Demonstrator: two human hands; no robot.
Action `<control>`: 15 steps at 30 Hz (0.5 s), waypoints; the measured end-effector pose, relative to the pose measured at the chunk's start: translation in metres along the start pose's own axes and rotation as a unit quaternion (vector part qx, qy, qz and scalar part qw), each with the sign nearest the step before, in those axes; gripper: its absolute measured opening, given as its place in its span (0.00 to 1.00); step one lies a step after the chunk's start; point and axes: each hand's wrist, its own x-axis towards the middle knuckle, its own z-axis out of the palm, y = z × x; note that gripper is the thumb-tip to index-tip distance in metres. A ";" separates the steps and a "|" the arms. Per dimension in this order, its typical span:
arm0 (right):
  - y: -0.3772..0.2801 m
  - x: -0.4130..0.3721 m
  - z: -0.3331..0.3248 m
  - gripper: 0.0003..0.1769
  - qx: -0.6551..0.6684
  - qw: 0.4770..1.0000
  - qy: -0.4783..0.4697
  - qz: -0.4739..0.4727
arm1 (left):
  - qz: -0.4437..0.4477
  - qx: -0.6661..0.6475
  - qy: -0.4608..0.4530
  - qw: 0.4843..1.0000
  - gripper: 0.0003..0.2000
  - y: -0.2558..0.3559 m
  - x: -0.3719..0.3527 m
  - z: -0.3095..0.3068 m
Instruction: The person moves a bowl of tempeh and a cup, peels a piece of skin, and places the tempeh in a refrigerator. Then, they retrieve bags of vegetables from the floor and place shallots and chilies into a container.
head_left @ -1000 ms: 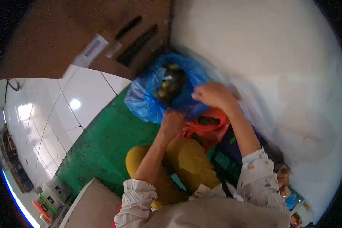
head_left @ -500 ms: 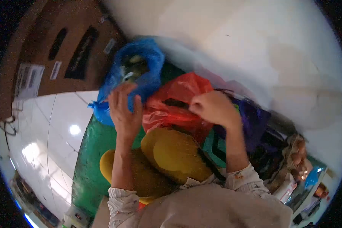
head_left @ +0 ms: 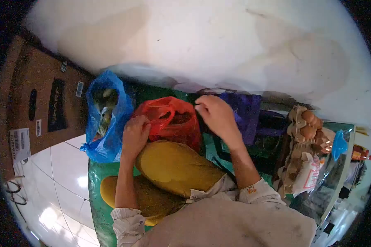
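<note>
A red plastic bag [head_left: 165, 117] stands in front of my knees, its mouth and a handle loop showing and dark contents inside. My left hand [head_left: 135, 133] is at the bag's left edge, its fingers curled closed on the red plastic. My right hand [head_left: 216, 117] hovers just past the bag's right rim with fingers bent in. Whatever those fingertips may pinch is too small to make out. Left of the red bag, a blue plastic bag [head_left: 125, 99] gapes, with green produce [head_left: 106, 99] and a clear wrapper inside.
A large cardboard box [head_left: 45, 107] borders the left side. Purple bags [head_left: 247, 115] lie against the wall at right. Farther right are egg trays [head_left: 294, 156] with brown eggs [head_left: 308, 131], a white packet [head_left: 308, 175] and a glass-topped case [head_left: 329, 197]. Green matting [head_left: 101, 193] lies underneath.
My view has turned, so the bags appear farther left and the egg trays show more fully. My left hand has moved from near the blue bag to the red bag's left edge, fingers now curled.
</note>
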 end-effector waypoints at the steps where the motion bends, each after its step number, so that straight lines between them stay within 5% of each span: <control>1: 0.008 -0.002 -0.012 0.11 -0.075 0.996 -0.033 0.047 | 0.005 0.001 0.001 1.000 0.04 0.000 0.000 -0.003; 3: 0.016 -0.003 -0.016 0.11 -0.150 0.982 -0.060 0.096 | -0.032 -0.100 0.019 0.994 0.04 -0.001 -0.002 -0.010; 9: -0.004 -0.009 0.000 0.11 -0.043 0.989 -0.107 0.090 | -0.118 -0.195 0.050 0.972 0.05 0.006 -0.009 -0.038; 13: -0.033 -0.012 0.032 0.10 0.007 0.997 -0.020 -0.074 | -0.147 -0.296 0.085 0.940 0.04 -0.016 -0.010 -0.039; 15: -0.047 -0.010 0.045 0.11 0.041 0.993 -0.004 -0.108 | -0.137 -0.233 0.113 0.956 0.04 -0.014 -0.011 -0.039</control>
